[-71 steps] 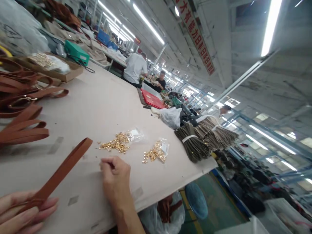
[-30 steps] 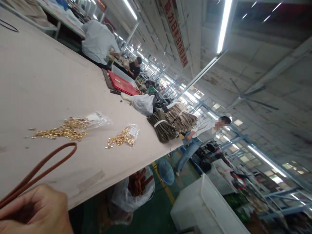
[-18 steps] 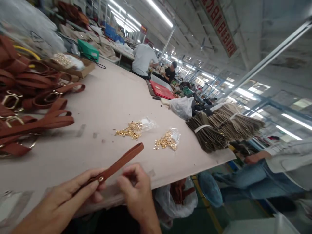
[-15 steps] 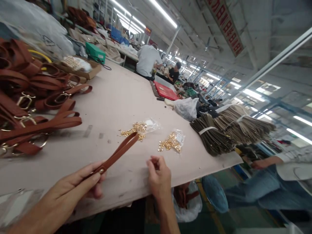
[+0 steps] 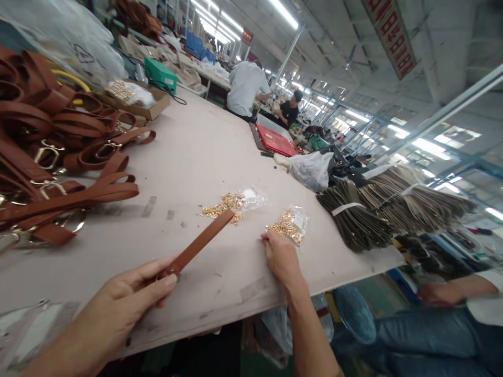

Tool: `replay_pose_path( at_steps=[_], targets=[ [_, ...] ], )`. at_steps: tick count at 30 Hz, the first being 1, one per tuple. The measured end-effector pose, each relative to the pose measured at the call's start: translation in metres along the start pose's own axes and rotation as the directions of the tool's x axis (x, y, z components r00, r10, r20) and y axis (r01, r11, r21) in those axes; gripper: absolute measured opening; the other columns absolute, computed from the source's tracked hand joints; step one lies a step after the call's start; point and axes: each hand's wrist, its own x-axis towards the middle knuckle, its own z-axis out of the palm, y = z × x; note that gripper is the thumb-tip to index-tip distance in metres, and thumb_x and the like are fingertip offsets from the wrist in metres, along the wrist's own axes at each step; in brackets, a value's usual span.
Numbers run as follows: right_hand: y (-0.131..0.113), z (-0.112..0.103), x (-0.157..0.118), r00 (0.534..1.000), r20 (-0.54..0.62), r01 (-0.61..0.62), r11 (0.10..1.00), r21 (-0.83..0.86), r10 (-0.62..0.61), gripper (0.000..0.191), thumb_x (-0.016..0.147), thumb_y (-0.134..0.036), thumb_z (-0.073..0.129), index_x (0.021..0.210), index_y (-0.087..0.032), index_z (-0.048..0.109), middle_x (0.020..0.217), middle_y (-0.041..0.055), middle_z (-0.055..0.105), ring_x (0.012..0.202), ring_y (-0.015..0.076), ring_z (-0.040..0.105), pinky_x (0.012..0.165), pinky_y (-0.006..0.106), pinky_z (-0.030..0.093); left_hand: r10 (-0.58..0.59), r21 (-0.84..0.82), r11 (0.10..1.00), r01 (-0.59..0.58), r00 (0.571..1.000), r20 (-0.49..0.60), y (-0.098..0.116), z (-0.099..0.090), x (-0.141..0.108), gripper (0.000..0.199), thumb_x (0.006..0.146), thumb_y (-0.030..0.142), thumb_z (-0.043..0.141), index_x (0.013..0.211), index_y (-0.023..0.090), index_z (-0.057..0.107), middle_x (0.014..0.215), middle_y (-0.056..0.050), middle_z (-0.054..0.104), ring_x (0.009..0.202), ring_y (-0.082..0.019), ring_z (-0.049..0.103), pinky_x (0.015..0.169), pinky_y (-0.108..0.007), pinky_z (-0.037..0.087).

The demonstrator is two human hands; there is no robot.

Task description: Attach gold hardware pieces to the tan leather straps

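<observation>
My left hand (image 5: 126, 296) pinches a brown leather strap (image 5: 204, 242) between thumb and fingers at its near end. The strap slants up and away over the table, seen nearly edge-on as one band. At the near side of a heap of small gold rivets (image 5: 283, 225), my right hand (image 5: 283, 260) rests low with its fingertips together; whatever they may hold is hidden. That heap spills from a clear plastic bag (image 5: 299, 219). A second heap of gold rivets (image 5: 223, 204) lies to its left, beyond the strap's tip, beside another clear bag (image 5: 253, 197).
Brown leather straps with gold buckles (image 5: 51, 131) pile up at the left. A cardboard tray (image 5: 157, 107) and green box (image 5: 161, 75) stand behind them. Bundled dark straps (image 5: 353, 217) lie at the right edge. Another person's hand (image 5: 442, 293) shows at the far right.
My right hand has moved forward and right, from above the table's near part to the right rivet heap. The strap has turned in my left hand, so its loop no longer shows open.
</observation>
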Motion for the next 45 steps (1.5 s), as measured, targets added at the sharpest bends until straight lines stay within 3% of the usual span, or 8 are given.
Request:
replay_pose_path(
  at_steps=[3, 7, 10, 15, 20, 36, 41, 45],
  targets=[
    [0.005, -0.002, 0.001, 0.999, -0.03, -0.01, 0.997, 0.08, 0.012, 0.015, 0.083, -0.013, 0.055, 0.091, -0.018, 0.067, 0.086, 0.0062, 0.072, 0.081, 0.022, 0.066, 0.075, 0.033, 0.047, -0.022, -0.086, 0.996, 0.033, 0.992, 0.124, 0.012, 0.009, -0.006, 0.039, 0.068, 0.043, 0.072, 0.099, 0.019, 0.071, 0.063, 0.003, 0.061, 0.051, -0.011, 0.046, 0.044, -0.019, 0.028],
    [-0.009, 0.007, -0.015, 0.994, -0.109, -0.006, 0.977, 0.215, 0.03, 0.007, 0.086, -0.023, 0.057, 0.088, -0.019, 0.062, 0.081, 0.0049, 0.069, 0.075, 0.0221, 0.064, 0.07, 0.034, 0.047, 0.035, -0.149, 0.989, -0.017, 0.993, 0.116, 0.018, 0.019, -0.008, 0.022, 0.07, 0.032, 0.069, 0.085, 0.017, 0.069, 0.059, 0.005, 0.061, 0.053, -0.01, 0.048, 0.05, -0.02, 0.032],
    [-0.046, 0.019, -0.043, 0.98, -0.195, 0.041, 0.912, 0.407, 0.043, 0.009, 0.092, -0.03, 0.055, 0.091, -0.022, 0.058, 0.086, 0.0031, 0.067, 0.083, 0.0193, 0.064, 0.075, 0.032, 0.05, 0.08, -0.167, 0.984, -0.063, 0.992, 0.097, 0.015, 0.022, -0.008, 0.018, 0.074, 0.029, 0.065, 0.086, 0.016, 0.068, 0.062, 0.004, 0.064, 0.06, -0.012, 0.055, 0.06, -0.021, 0.039],
    [-0.116, 0.037, -0.076, 0.958, -0.287, 0.228, 0.682, 0.695, -0.028, 0.012, 0.091, -0.015, 0.058, 0.095, -0.025, 0.056, 0.094, -0.0002, 0.064, 0.095, 0.0141, 0.062, 0.083, 0.027, 0.05, 0.196, -0.138, 0.974, -0.181, 0.975, 0.106, 0.008, 0.024, -0.013, 0.017, 0.081, 0.029, 0.059, 0.089, 0.016, 0.067, 0.065, 0.003, 0.064, 0.065, -0.014, 0.058, 0.066, -0.024, 0.045],
    [-0.139, 0.037, -0.077, 0.932, -0.332, 0.33, 0.723, 0.606, -0.147, 0.018, 0.09, -0.008, 0.056, 0.096, -0.025, 0.056, 0.094, -0.0014, 0.065, 0.092, 0.0109, 0.062, 0.082, 0.022, 0.049, 0.316, -0.083, 0.947, -0.31, 0.945, 0.082, 0.004, 0.025, -0.016, 0.015, 0.084, 0.024, 0.056, 0.086, 0.017, 0.069, 0.074, 0.001, 0.064, 0.07, -0.014, 0.057, 0.066, -0.024, 0.044],
    [-0.14, 0.034, -0.079, 0.89, -0.383, 0.414, 0.789, 0.454, -0.247, 0.019, 0.088, -0.003, 0.057, 0.089, -0.022, 0.061, 0.091, -0.0001, 0.07, 0.089, 0.0122, 0.065, 0.082, 0.024, 0.05, 0.452, -0.022, 0.892, -0.452, 0.889, 0.074, -0.002, 0.024, -0.02, 0.023, 0.085, 0.014, 0.057, 0.097, 0.018, 0.076, 0.081, -0.001, 0.069, 0.078, -0.016, 0.061, 0.073, -0.025, 0.044],
    [-0.144, 0.046, -0.086, 0.939, -0.342, 0.196, 0.751, 0.63, 0.042, 0.009, 0.086, -0.014, 0.063, 0.09, -0.022, 0.063, 0.087, 0.0, 0.068, 0.082, 0.0142, 0.065, 0.075, 0.026, 0.052, 0.508, 0.024, 0.859, -0.512, 0.856, 0.097, -0.002, 0.021, -0.02, 0.027, 0.087, 0.013, 0.055, 0.104, 0.019, 0.075, 0.088, -0.003, 0.071, 0.083, -0.017, 0.064, 0.076, -0.025, 0.046],
    [-0.151, 0.052, -0.088, 0.942, -0.122, -0.055, 0.501, 0.864, 0.313, 0.015, 0.082, -0.024, 0.068, 0.093, -0.021, 0.057, 0.08, -0.002, 0.063, 0.072, 0.0136, 0.063, 0.066, 0.026, 0.052, 0.508, 0.01, 0.856, -0.518, 0.842, 0.182, -0.004, 0.017, -0.019, 0.024, 0.087, 0.02, 0.059, 0.106, 0.022, 0.074, 0.091, -0.002, 0.073, 0.085, -0.017, 0.065, 0.077, -0.024, 0.047]
  ],
)
